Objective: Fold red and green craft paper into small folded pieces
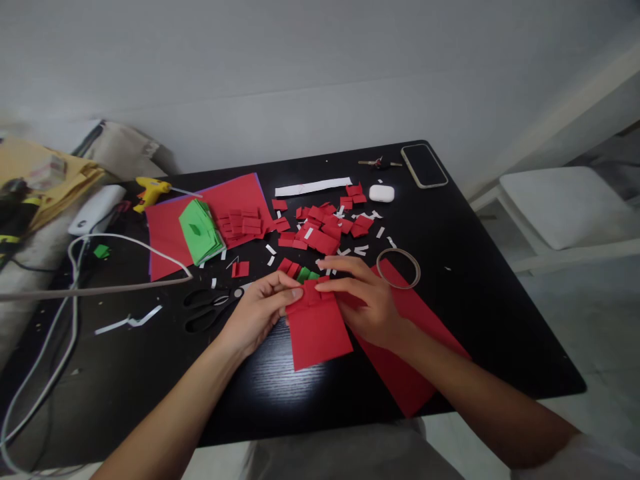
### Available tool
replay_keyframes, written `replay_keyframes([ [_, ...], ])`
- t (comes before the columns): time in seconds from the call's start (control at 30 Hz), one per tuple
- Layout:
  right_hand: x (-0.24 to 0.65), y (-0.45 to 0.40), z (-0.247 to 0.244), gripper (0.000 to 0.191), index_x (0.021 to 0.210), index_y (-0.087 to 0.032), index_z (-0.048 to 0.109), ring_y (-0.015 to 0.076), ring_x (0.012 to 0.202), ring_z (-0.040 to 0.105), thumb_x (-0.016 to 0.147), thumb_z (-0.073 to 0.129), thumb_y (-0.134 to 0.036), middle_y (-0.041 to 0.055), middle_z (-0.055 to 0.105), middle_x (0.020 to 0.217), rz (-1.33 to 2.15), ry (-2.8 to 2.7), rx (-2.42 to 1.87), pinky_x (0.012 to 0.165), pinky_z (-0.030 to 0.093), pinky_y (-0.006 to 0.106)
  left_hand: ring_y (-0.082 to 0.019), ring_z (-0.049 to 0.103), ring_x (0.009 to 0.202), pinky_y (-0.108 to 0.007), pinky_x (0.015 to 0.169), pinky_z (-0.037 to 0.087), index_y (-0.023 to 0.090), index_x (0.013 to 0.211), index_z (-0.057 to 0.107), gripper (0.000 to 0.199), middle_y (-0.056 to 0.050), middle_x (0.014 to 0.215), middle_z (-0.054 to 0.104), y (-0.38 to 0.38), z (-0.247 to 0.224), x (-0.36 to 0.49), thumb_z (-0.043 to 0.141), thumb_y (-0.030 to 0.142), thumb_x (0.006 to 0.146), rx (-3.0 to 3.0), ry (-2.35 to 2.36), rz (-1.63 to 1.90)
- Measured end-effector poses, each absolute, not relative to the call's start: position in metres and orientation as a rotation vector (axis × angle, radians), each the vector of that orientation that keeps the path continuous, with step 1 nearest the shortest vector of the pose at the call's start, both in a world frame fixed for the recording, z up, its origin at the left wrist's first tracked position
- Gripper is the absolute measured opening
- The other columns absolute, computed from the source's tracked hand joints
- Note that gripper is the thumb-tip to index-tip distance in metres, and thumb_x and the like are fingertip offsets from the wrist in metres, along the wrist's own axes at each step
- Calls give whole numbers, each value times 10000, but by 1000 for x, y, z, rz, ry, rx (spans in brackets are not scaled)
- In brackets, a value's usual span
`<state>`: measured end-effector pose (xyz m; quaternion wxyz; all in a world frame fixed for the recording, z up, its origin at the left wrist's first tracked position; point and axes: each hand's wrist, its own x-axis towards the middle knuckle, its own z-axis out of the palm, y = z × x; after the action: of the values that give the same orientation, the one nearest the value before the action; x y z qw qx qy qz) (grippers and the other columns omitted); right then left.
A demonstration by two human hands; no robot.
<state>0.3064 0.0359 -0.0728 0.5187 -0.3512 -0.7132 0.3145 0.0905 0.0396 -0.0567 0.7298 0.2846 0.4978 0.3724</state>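
Note:
Between my two hands is a red paper piece [320, 333], its top edge cut or folded into small flaps. My left hand [260, 307] pinches its upper left corner between thumb and fingers. At the upper right, the fingers of my right hand [367, 300] are closed on the same paper near the flaps. Just beyond the fingertips lie small folded red pieces [320, 230] in a loose heap, with a bit of green paper [305, 274] partly hidden behind my hands. Black-handled scissors [210, 307] rest beside my left hand, their blades mostly covered by it.
A red sheet [415, 333] lies under my right forearm, a wire ring [399, 269] at its top. Left are a green paper stack [200, 233], a yellow glue gun [151, 192] and a looping white cable [75, 293]. A phone [424, 166] and white case [381, 193] sit far right.

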Motion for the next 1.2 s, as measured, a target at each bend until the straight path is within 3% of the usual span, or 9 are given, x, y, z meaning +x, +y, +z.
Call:
replay_keyframes([
  [0.13, 308, 37, -73, 253, 1115, -290, 778, 248, 1149, 730, 955, 683, -118, 49, 817, 1073, 791, -1725, -773, 1013, 590, 455, -76, 517, 482, -188, 469, 431, 171, 791, 679, 361, 32, 620, 609, 37, -55, 86, 879, 471, 788, 820, 1104, 775],
  [0.27, 307, 38, -75, 100, 1008, -234, 780, 212, 893, 755, 937, 726, -189, 38, 808, 963, 962, -1656, -966, 830, 596, 366, -173, 684, 687, -290, 677, 576, 161, 987, 723, 529, -54, 803, 731, 38, -48, 78, 617, 677, 945, 1121, 1077, 790],
  [0.37, 306, 40, -71, 87, 964, -203, 777, 213, 831, 752, 922, 762, -278, 40, 808, 910, 1146, -1571, -1120, 743, 577, 330, -195, 707, 882, -292, 807, 568, 173, 1144, 709, 461, -64, 994, 756, 36, -44, 72, 621, 594, 980, 1386, 1073, 802],
  [0.5, 307, 35, -54, 47, 946, -194, 768, 212, 879, 757, 918, 750, -226, 42, 817, 946, 1235, -1655, -1165, 805, 571, 327, -149, 653, 746, -249, 692, 519, 185, 1032, 727, 242, -9, 847, 720, 23, -48, 67, 687, 417, 977, 1732, 1226, 780],
  [0.63, 310, 17, -48, 67, 948, -181, 763, 197, 819, 718, 894, 752, -141, 50, 780, 907, 1070, -1959, -1184, 789, 552, 328, -169, 711, 858, -275, 787, 555, 204, 1057, 753, 138, -26, 948, 762, -3, -57, 64, 687, 298, 980, 1974, 1256, 826],
  [0.87, 310, -6, -89, 284, 1040, -167, 753, 213, 918, 718, 841, 709, 31, 78, 770, 967, 908, -2149, -1080, 860, 575, 350, -194, 719, 937, -321, 837, 577, 202, 1055, 724, 149, -39, 992, 777, -25, -81, 66, 642, 112, 970, 2138, 1159, 790],
  [1.03, 313, -5, -101, 314, 1069, -196, 727, 215, 975, 711, 865, 671, 36, 63, 774, 1004, 903, -2155, -1013, 896, 588, 366, -210, 689, 948, -331, 825, 569, 191, 1024, 677, 182, -41, 978, 744, -25, -91, 66, 656, 38, 927, 2199, 1139, 774],
  [1.2, 314, -6, -101, 300, 1090, -187, 702, 234, 1008, 692, 888, 640, 25, 81, 765, 1029, 840, -2212, -973, 929, 592, 399, -196, 697, 953, -332, 854, 581, 195, 1184, 648, 228, -49, 1043, 749, -29, -93, 66, 669, 126, 968, 2186, 1159, 811],
])
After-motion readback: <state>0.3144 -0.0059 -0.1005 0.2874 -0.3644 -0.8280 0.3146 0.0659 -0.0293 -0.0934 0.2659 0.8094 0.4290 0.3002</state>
